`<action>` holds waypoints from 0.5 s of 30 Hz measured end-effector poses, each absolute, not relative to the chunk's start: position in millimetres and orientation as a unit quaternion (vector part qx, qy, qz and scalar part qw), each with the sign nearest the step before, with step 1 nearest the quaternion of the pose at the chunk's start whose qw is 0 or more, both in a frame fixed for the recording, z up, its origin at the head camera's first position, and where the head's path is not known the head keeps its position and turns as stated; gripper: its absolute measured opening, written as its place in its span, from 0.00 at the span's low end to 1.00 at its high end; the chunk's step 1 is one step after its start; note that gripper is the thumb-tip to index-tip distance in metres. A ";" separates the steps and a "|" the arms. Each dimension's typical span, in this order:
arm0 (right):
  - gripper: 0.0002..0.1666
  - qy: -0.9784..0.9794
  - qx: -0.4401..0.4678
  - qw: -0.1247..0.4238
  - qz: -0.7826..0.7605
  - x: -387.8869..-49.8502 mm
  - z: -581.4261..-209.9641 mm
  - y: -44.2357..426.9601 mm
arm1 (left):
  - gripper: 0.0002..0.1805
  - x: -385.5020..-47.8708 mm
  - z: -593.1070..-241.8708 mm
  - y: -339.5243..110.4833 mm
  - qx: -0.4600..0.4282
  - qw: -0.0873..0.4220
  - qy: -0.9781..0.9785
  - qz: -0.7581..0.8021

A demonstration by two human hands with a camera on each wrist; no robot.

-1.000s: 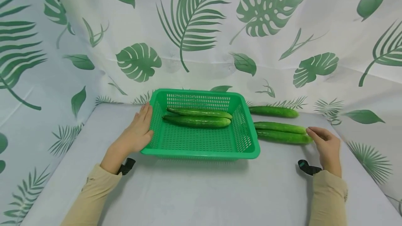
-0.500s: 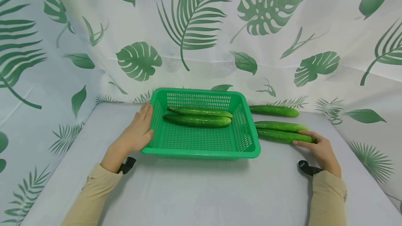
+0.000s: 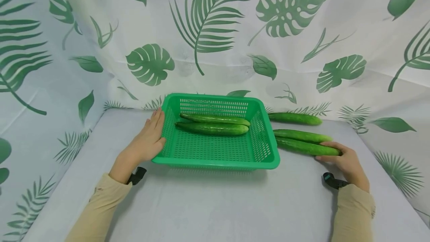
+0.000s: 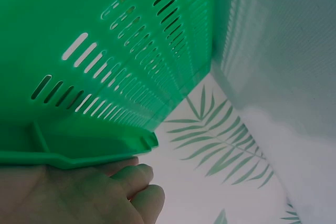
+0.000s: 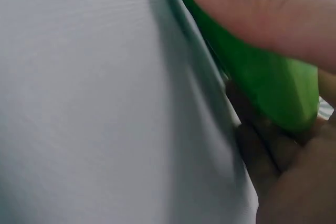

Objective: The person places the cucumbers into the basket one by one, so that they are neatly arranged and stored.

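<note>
My right hand (image 3: 347,161) grips the right end of the front cucumber (image 3: 305,147) on the table, thumb on its near side and fingers over the far side. In the right wrist view the thumb lies along that cucumber (image 5: 273,82) and fingers curl beneath its end. My left hand (image 3: 146,139) rests with straight fingers against the left side of a green plastic basket (image 3: 215,166). The left wrist view shows the fingers (image 4: 94,192) below the basket's rim (image 4: 73,162). Inside the basket lie two cucumbers, a thinner one (image 3: 215,119) behind a thicker one (image 3: 213,129).
Right of the basket, another cucumber (image 3: 300,135) lies directly behind the gripped one, and a further cucumber (image 3: 295,118) lies near the table's back edge. The basket partly hides their left ends. A leaf-printed white curtain (image 3: 221,74) stands behind the white table (image 3: 218,204).
My right hand has gone from touching the cucumbers' ends to gripping the front one, whose right end has shifted slightly to the right. The left hand has stayed on the basket.
</note>
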State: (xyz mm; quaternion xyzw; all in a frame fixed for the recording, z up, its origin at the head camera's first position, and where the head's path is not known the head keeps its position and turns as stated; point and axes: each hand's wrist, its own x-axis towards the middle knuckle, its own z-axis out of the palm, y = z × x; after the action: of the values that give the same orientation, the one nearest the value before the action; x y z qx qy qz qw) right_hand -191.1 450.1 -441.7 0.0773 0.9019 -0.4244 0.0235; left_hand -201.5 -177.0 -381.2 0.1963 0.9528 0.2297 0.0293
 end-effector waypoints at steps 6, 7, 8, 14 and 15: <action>0.41 0.896 0.070 0.027 -0.437 -185.4 -436.8 455.9 | 0.40 -200.9 -378.8 -175.8 0.200 0.030 0.952 0.228; 0.41 0.894 0.071 0.025 -0.441 -185.1 -436.4 456.2 | 0.40 -200.6 -378.4 -175.7 0.200 0.031 0.952 0.229; 0.41 0.892 0.070 0.022 -0.445 -184.8 -436.1 456.4 | 0.40 -200.5 -378.1 -175.7 0.198 0.032 0.952 0.229; 0.38 0.875 0.062 0.005 -0.479 -182.4 -436.2 458.7 | 0.41 -200.1 -377.1 -176.6 0.196 0.032 0.952 0.231; 0.37 0.873 0.060 0.002 -0.484 -181.6 -436.0 459.3 | 0.40 -200.1 -377.3 -176.7 0.197 0.031 0.952 0.230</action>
State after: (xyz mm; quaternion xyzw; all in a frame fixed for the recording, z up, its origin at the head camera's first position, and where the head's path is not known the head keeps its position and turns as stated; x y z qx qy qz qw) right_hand -181.6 459.3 -436.0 0.0602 0.8728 -0.4843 0.0025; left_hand -200.1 -176.7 -377.3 0.1973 0.9525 0.2300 0.0314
